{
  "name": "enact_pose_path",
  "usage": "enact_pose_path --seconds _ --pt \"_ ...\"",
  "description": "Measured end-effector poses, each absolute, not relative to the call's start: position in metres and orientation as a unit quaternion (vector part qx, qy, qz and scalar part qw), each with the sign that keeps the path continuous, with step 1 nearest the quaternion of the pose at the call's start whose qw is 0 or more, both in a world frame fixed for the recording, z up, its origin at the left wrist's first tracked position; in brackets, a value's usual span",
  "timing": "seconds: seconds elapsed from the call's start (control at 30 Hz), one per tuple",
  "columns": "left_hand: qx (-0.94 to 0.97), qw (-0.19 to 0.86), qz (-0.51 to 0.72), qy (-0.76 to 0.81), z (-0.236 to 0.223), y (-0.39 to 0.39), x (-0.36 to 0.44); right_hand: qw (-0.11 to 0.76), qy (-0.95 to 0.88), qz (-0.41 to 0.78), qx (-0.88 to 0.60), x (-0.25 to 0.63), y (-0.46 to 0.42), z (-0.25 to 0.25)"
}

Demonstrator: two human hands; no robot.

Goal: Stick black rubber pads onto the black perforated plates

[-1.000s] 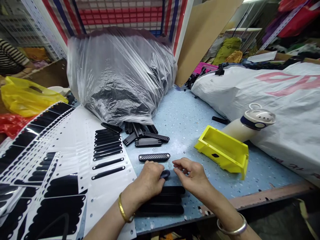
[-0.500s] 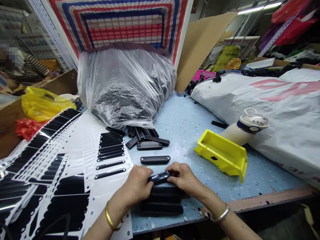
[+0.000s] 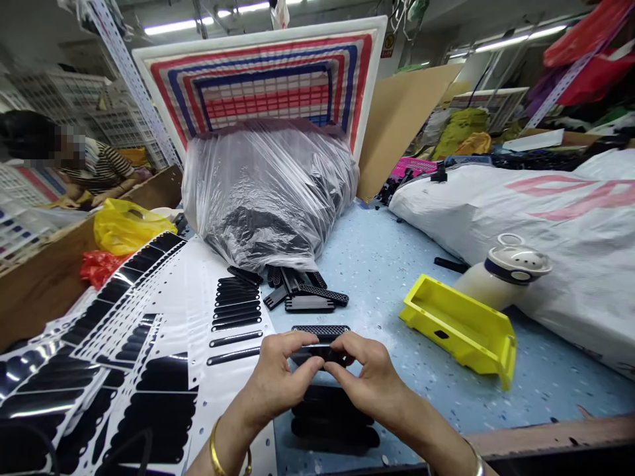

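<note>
My left hand (image 3: 280, 371) and my right hand (image 3: 371, 371) pinch a short black plastic bar (image 3: 328, 354) between thumbs and forefingers, their thumb tips almost meeting. My fingers hide most of the bar. Just beyond it lies a black bar with a textured face (image 3: 321, 330). Below my hands several smooth black bars (image 3: 335, 433) are laid side by side at the near part of the table. To the left, a white sheet (image 3: 233, 396) bears black strips with rounded ends (image 3: 237, 305).
A clear plastic bag (image 3: 270, 198) of black parts spills several bars (image 3: 310, 303) onto the blue table (image 3: 362, 264). On the right are a yellow bin (image 3: 459, 330), a bottle (image 3: 506, 274) and a large white sack (image 3: 570, 231). Another person (image 3: 106, 162) sits far left.
My hands have drawn closer together around the bar, thumbs now nearly touching over it. The view has tilted up and swung left, so the scene sits lower and further right.
</note>
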State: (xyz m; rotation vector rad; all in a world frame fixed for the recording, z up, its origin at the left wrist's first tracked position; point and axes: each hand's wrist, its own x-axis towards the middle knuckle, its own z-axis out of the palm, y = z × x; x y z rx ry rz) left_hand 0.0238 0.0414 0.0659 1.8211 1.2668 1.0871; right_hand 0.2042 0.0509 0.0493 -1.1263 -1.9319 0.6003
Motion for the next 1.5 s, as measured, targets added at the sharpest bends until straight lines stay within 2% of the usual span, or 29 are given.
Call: enact_pose_path --seconds 0.33,0.8,1.17,1.5 --pt "0.672 0.378 0.426 0.473 0.065 0.04 0.023 0.366 -0.8 0.192 -0.435 0.194 0.047 0.051" --pt "0.692 0.406 0.42 0.424 0.066 0.046 0.017 0.335 -0.807 0.197 -0.444 0.192 0.042 0.056" --pt "0.766 0.291 0.373 0.435 0.074 0.042 0.018 0.314 -0.823 0.171 -0.441 0.194 0.04 0.053" --pt "0.784 0.275 0.35 0.432 0.073 0.042 0.018 0.306 -0.828 0.184 -0.433 0.193 0.04 0.058"
